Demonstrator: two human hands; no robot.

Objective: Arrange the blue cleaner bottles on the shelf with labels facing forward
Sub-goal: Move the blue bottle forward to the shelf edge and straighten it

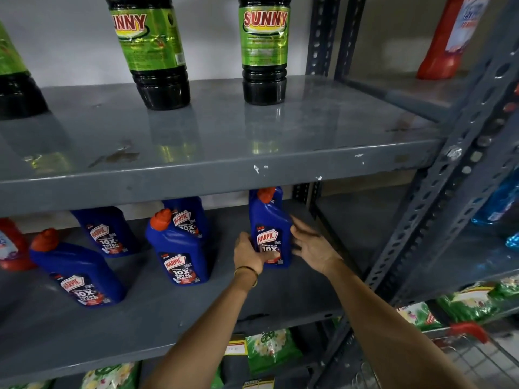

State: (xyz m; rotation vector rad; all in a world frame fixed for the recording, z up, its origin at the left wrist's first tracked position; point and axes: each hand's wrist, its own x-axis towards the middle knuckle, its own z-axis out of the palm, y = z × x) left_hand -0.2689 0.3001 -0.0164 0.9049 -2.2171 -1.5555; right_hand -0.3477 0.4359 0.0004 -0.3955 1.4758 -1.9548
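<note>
Left hand [248, 255] grip on Harpic bottle [270, 231], label forward, right hand [311, 244] open beside

Your hands sit on each side of the right bottle [269, 234] on the middle shelf [168, 327], with four more bottles to its left.

I note 3 dark SUNNY bottles [262, 49] upright on the upper shelf [213, 164]. Red bottle [446, 37] on the adjacent rack, upper right. Green packets [271, 349] below; red-handled wire basket [477, 352] lower right.
</note>
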